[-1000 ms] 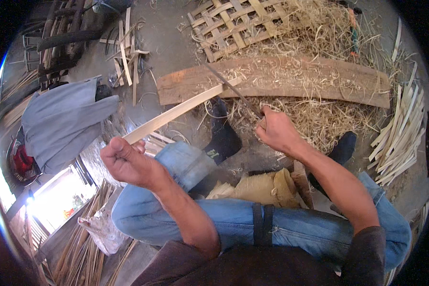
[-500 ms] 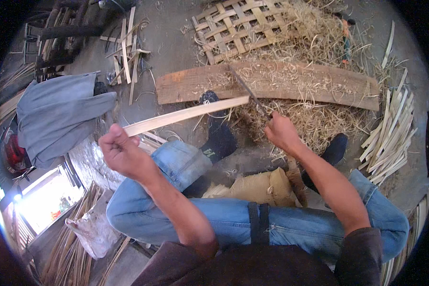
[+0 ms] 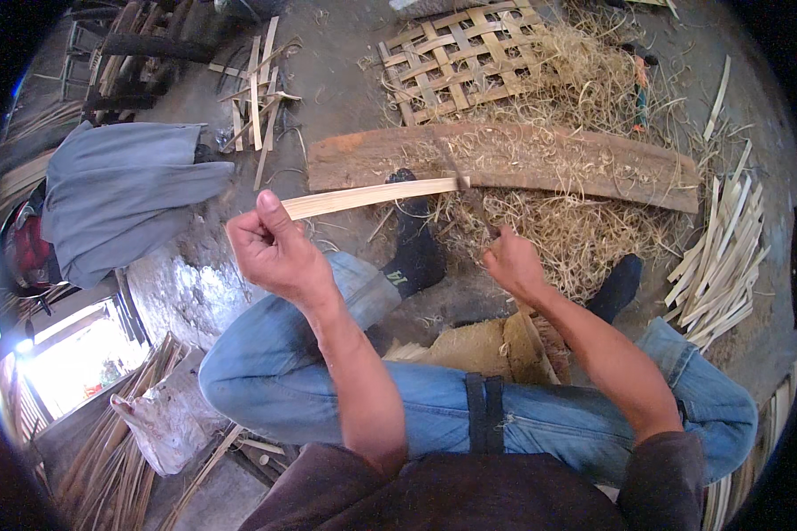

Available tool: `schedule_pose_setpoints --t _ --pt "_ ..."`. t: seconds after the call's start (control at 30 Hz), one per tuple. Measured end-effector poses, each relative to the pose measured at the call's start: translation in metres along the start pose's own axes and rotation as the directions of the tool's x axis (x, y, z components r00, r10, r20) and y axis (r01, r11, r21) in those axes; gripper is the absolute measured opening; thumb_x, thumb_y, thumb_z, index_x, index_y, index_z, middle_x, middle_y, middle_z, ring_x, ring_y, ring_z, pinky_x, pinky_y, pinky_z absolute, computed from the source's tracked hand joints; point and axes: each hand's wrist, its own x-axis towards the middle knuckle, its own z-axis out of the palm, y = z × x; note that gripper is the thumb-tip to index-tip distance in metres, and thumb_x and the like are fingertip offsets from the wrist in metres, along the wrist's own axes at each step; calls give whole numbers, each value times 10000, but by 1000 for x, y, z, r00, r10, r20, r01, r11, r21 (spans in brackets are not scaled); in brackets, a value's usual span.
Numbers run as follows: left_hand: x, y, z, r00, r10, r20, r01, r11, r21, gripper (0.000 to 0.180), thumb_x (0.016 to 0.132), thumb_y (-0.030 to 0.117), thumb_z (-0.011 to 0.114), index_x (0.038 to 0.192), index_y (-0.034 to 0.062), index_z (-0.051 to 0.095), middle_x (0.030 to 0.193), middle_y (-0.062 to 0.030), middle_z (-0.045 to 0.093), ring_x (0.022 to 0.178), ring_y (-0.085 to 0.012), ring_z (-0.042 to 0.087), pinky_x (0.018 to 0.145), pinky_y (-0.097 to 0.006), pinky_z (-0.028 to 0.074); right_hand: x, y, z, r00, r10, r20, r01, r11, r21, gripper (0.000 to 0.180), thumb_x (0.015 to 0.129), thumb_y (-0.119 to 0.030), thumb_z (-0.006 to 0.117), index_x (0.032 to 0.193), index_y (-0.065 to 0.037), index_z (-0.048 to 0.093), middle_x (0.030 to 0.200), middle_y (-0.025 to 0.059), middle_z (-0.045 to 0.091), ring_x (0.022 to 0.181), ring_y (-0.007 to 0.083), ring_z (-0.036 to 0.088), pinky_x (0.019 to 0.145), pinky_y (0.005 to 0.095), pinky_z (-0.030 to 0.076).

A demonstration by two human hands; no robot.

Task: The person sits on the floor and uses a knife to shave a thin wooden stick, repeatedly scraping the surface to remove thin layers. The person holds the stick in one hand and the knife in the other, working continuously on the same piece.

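My left hand [image 3: 279,252] is closed around one end of a long, pale bamboo strip [image 3: 367,195], thumb on top. The strip runs rightward, bowing slightly, above my left foot. Its far end meets the blade of a narrow knife [image 3: 459,166] near the board's front edge. My right hand [image 3: 515,268] is closed on the knife's handle, mostly hidden by the fingers. The blade slants away toward the wooden board [image 3: 584,164], which lies crosswise with shavings on it. Whether the blade sits on the strip or beside it is hard to tell.
Curly shavings [image 3: 549,234] heap around the board. Behind it lies a woven lattice panel [image 3: 460,62]. Bundled pale strips [image 3: 717,257] lie at right, more loose strips [image 3: 257,88] at far left. A grey cloth [image 3: 133,195] hangs at left. A tan roll [image 3: 469,350] lies between my legs.
My left hand has moved right and slightly away from me, and the strip lies more level. The knife remains by the strip's far end. The whole view has shifted a little.
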Motion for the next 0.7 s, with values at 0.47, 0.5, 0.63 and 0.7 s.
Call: schedule_pose_setpoints --t 0.47,0.5,0.63,0.7 --pt "4 28 -17 854 -268 445 483 727 -489 265 1009 288 519 919 44 569 708 -8 531 569 -82 546 501 -212 465 -54 -142 -44 985 -109 136 33 884 466 437 839 -247 645 1101 80 520 805 283 643 786 439 659 722 478 514" --pt "3 26 -17 866 -249 434 439 794 -420 270 1005 294 527 917 42 567 693 -6 528 571 -85 552 499 -211 458 -60 -149 -49 983 -130 127 56 882 467 437 840 -239 645 1112 78 517 803 283 642 786 442 657 721 481 512" --pt "6 15 -22 902 -128 412 237 945 -225 283 990 302 557 891 37 552 642 3 518 575 -91 566 490 -209 427 -65 -158 -55 959 -274 76 220 885 411 385 847 -219 630 1063 73 502 766 302 631 753 474 641 697 523 514" --pt "6 13 -20 912 -82 401 176 963 -204 289 985 298 568 864 37 536 626 5 514 568 -88 560 486 -211 415 -49 -147 -52 956 -287 52 247 890 382 346 846 -214 622 998 71 498 752 314 627 741 488 633 693 549 512"
